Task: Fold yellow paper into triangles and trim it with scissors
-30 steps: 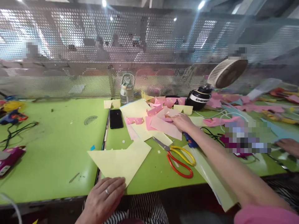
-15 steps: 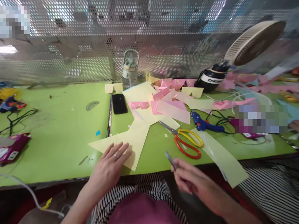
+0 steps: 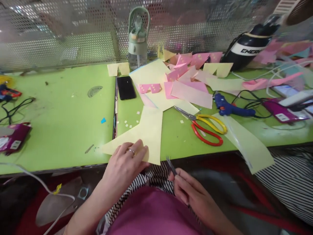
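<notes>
A pale yellow sheet of paper (image 3: 152,130) with a pointed left end lies at the front edge of the table. My left hand (image 3: 126,158), with a ring on one finger, has its fingers bent over the sheet's near edge; its thumb is hidden. My right hand (image 3: 189,187), just off the table edge, is closed around a slim grey metal tool (image 3: 171,165) with a narrow tip pointing up and left. Its exact kind is unclear. Small pale paper scraps (image 3: 130,126) lie beside the sheet. Scissors (image 3: 195,119) with one red and one yellow handle rest to the right.
Behind are a phone (image 3: 126,88), a water bottle (image 3: 137,45), a pink paper mask shape (image 3: 150,88) and heaped pink paper (image 3: 192,94). A blue glue gun (image 3: 232,108) with a cord and a black bottle (image 3: 246,49) stand right. A yellow paper strip (image 3: 251,143) overhangs the edge.
The view has tilted down and closer. My left fingers, flat on the sheet before, are now bent at its near edge. My right hand has drawn the metal tool back toward my body.
</notes>
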Available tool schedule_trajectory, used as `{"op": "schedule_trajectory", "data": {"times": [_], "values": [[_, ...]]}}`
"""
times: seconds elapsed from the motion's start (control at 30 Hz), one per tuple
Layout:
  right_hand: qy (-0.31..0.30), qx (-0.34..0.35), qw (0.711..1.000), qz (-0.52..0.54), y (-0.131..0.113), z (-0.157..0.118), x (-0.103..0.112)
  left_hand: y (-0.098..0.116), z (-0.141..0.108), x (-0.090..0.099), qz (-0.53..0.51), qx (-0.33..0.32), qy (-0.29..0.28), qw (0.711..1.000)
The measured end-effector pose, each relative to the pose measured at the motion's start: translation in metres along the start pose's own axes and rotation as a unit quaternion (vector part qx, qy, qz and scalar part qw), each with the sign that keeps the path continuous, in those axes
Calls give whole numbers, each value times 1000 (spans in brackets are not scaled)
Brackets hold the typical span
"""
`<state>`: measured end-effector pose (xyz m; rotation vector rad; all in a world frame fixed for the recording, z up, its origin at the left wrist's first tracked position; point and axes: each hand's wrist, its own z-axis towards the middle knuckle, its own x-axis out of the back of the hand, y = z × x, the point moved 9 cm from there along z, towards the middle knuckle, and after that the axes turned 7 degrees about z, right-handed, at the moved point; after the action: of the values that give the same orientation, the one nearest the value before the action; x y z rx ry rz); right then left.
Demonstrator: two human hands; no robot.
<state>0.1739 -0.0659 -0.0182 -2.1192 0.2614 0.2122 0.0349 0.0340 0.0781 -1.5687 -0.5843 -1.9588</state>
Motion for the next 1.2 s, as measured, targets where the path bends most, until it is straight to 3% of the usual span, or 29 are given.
{"op": "schedule_trajectory", "data": {"times": [0.23, 0.47, 0.73, 0.9, 1.03, 1.2], "values": [[46, -2, 998, 36, 19, -9, 16, 10, 8, 1, -55, 37, 10, 998], [194, 5, 981, -17, 20, -27, 48, 11, 12, -3, -42, 32, -37, 998], [136, 52, 983, -114, -2, -19, 33, 12, 12, 0, -47, 33, -36, 998], [87, 42, 983, -155, -8, -15, 17, 8, 12, 1, -57, 26, -29, 998], [48, 25, 990, -131, 0, -12, 13, 7, 12, 0, -68, 20, -30, 997], [58, 13, 997, -50, 9, -16, 14, 6, 12, 0, -70, 26, -25, 997]]}}
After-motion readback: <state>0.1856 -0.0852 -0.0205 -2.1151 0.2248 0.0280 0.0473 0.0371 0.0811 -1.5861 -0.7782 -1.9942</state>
